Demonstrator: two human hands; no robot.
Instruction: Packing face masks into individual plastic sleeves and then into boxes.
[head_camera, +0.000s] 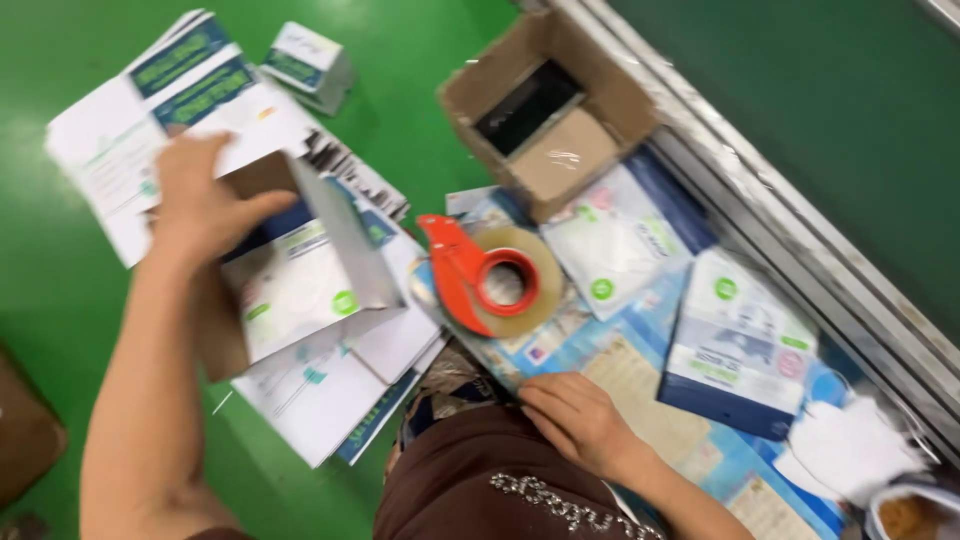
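My left hand (200, 200) reaches out over the green floor and grips the top edge of an open white carton (300, 275) with a blue and green print and a brown inside. My right hand (575, 415) rests palm down, fingers together, on a stack of flat printed sheets (640, 375) near my lap. A red tape dispenser (490, 275) with a roll of clear tape lies between the two hands, touching neither.
Flattened white cartons (150, 110) are spread at the left, with a small closed box (310, 62) beyond them. An open brown cardboard box (545, 105) sits by a metal rail (800, 230). Blue and white pouches (740, 345) lie at the right.
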